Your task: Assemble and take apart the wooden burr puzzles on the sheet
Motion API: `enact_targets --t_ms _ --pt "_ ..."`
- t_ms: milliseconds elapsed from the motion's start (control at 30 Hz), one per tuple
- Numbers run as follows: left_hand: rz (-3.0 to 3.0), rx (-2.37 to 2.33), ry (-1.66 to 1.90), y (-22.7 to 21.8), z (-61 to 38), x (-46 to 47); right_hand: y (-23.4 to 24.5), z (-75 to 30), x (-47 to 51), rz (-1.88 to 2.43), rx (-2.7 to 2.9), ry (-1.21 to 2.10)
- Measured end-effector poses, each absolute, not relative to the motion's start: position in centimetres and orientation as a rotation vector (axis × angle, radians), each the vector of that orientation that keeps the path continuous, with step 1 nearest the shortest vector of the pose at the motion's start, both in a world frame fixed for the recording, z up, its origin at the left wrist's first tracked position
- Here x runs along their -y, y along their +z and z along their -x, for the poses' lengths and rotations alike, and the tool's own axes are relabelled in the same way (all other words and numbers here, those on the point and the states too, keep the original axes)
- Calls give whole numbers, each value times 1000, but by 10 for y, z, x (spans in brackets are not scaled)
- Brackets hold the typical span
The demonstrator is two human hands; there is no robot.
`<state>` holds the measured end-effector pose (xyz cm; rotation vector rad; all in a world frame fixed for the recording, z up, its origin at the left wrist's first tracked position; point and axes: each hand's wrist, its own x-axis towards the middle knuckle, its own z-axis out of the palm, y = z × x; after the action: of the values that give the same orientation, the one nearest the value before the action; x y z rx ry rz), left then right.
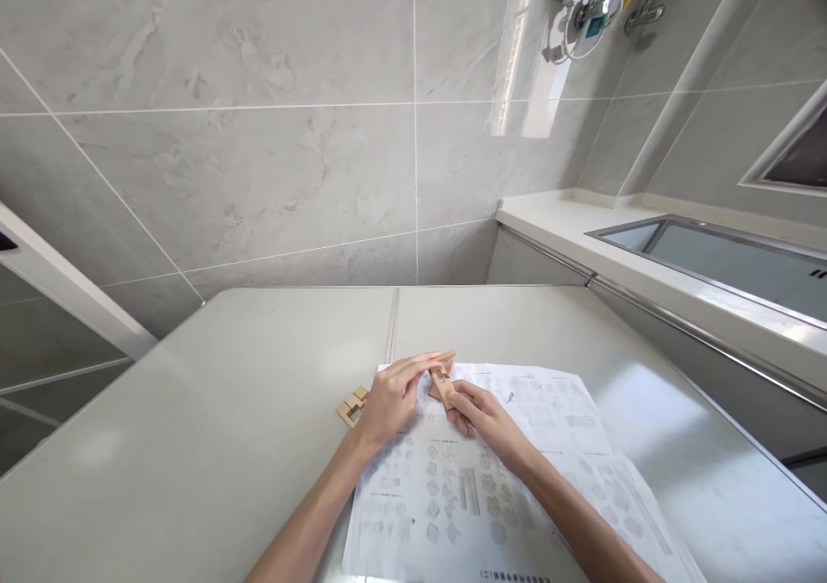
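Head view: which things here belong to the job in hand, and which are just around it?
Part of the job:
wooden pieces, gripped by the right hand, with the left hand at their far end
loose wooden parts beside the left hand, probably
printed sheet under the hands, probably

Just around:
sink
white counter
cabled fittings on the wall

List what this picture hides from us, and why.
Head view:
Fine print on the paper: tiny and blurred.
Loose wooden pieces, right side: behind the left hand.
Held wooden pieces, in part: behind the left hand and right hand.
Sink, right end: cut off by the picture's edge.
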<state>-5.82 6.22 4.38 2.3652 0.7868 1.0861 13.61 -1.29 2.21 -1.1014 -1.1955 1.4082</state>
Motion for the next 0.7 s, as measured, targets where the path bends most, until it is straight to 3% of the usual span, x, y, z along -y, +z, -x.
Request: enact_targets --t_ms 700 --pt "-2372 -756 1118 31 44 -46 17 -138 8 1192 1261 1149"
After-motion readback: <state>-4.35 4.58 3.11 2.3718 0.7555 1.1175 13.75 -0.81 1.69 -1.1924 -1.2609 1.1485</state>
